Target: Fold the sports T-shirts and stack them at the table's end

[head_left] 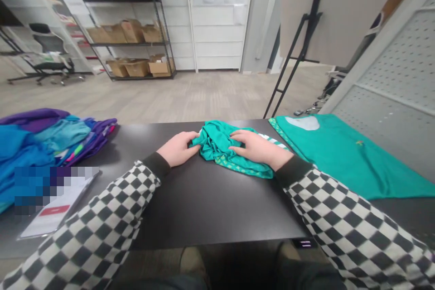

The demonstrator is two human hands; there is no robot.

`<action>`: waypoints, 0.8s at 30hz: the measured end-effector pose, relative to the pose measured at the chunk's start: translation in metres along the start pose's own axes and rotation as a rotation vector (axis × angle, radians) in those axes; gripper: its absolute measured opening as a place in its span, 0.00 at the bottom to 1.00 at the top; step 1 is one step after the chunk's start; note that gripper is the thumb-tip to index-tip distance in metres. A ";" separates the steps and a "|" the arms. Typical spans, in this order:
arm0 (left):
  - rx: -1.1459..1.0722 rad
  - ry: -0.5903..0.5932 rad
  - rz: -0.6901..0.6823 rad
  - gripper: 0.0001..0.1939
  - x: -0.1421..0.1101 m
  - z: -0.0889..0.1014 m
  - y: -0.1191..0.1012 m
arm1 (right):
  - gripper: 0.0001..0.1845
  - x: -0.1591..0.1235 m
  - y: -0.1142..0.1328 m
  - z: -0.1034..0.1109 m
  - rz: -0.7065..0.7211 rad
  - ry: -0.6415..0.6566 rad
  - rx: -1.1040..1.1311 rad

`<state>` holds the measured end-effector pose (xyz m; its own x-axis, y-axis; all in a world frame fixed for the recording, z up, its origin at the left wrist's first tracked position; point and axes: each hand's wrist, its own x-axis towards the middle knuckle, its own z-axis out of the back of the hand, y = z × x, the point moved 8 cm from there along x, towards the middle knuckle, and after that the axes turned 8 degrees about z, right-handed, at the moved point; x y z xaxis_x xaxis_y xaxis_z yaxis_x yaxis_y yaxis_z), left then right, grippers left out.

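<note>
A crumpled teal garment (220, 145) with a patterned hem lies bunched on the black table (190, 199). My left hand (178, 148) grips its left edge, fingers curled into the cloth. Across the bundle's right side my right hand (258, 147) rests on top, fingers pressed flat on the fabric. Both arms wear black-and-white checkered sleeves.
A teal shirt (343, 154) lies spread flat at the table's right. A pile of blue and purple clothes (44, 140) sits at the left, with a paper sheet (57, 210) in front. Beyond the table stand a shelf with cardboard boxes (132, 31), an office chair (50, 54) and a black easel stand (299, 50).
</note>
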<state>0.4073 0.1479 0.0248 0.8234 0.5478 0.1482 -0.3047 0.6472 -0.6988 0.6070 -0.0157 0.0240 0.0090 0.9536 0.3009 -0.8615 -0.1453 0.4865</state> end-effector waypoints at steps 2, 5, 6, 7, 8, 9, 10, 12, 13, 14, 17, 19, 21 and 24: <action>-0.309 -0.038 0.056 0.18 0.001 0.000 -0.001 | 0.17 -0.001 0.019 -0.008 -0.004 0.041 0.169; -0.734 -0.164 0.065 0.27 -0.001 0.009 0.001 | 0.23 -0.005 0.033 -0.015 -0.097 0.008 0.603; -0.783 -0.171 0.048 0.31 -0.002 0.009 0.001 | 0.24 -0.006 0.033 -0.015 -0.119 -0.024 0.699; -0.770 -0.154 0.037 0.35 -0.002 0.007 0.001 | 0.24 -0.005 0.031 -0.013 -0.134 -0.075 0.731; -0.699 -0.128 0.039 0.39 -0.003 0.004 0.001 | 0.23 -0.005 0.026 -0.009 -0.143 -0.128 0.694; -0.584 -0.106 0.052 0.44 -0.004 0.000 0.004 | 0.22 -0.004 0.019 -0.005 -0.146 -0.171 0.601; -0.446 -0.091 0.063 0.50 -0.004 -0.004 0.006 | 0.21 -0.002 0.013 -0.001 -0.150 -0.198 0.477; -0.176 -0.060 0.067 0.56 -0.006 -0.011 0.010 | 0.19 -0.001 0.000 0.007 -0.167 -0.233 0.240; -0.073 -0.036 0.060 0.56 -0.006 -0.014 0.010 | 0.17 -0.001 -0.006 0.011 -0.184 -0.259 0.157; 0.005 -0.002 0.044 0.55 -0.007 -0.018 0.009 | 0.16 -0.002 -0.010 0.015 -0.201 -0.295 0.104; 0.131 0.122 -0.056 0.39 -0.009 -0.029 -0.005 | 0.21 -0.005 -0.007 0.025 -0.157 -0.390 0.074; 0.114 0.176 -0.115 0.22 -0.011 -0.031 -0.016 | 0.25 -0.003 0.005 0.018 -0.049 -0.297 0.084; -0.019 0.153 -0.083 0.15 -0.009 -0.023 -0.020 | 0.23 -0.001 0.014 0.005 0.027 -0.137 0.083; -0.318 -0.020 0.088 0.16 -0.004 0.001 -0.002 | 0.19 -0.002 0.011 0.006 -0.030 -0.091 0.060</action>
<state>0.4045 0.1451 0.0265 0.7899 0.6067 0.0889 -0.2073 0.4007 -0.8924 0.6010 -0.0207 0.0340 0.0825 0.9304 0.3571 -0.8282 -0.1353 0.5439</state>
